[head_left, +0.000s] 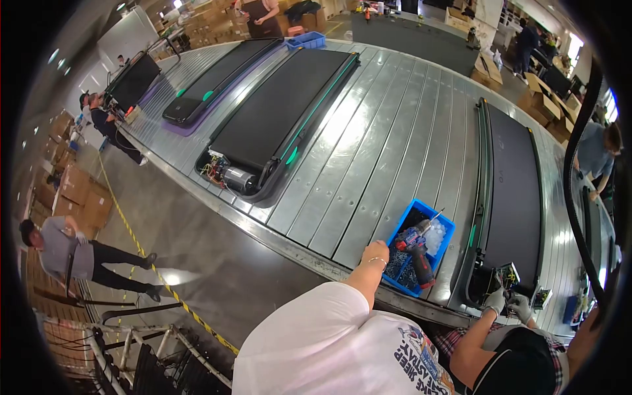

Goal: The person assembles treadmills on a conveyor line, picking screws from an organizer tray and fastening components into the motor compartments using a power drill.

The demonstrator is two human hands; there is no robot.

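Note:
My left hand (pixel 376 252), with a thin bracelet at the wrist, is closed at the near left rim of a blue parts bin (pixel 449 230). The fingertips are hidden against the bin. Lying across the bin is a red, blue and black cordless drill (pixel 415 245) with a long bit pointing up and right. Under and beside it are dark small screws (pixel 397 262) and white plastic pieces (pixel 434 236). My right hand is not in view. Right of the bin, a co-worker's gloved hands (pixel 503 303) work at the exposed electronics of a treadmill (pixel 513 191).
The slatted metal conveyor (pixel 355 151) carries another treadmill (pixel 276 112) with its motor (pixel 238 178) exposed, and a further black treadmill (pixel 217 85). A black cable (pixel 576 171) hangs at right. A person (pixel 72 250) stands on the floor at left beyond yellow-black tape (pixel 128 224).

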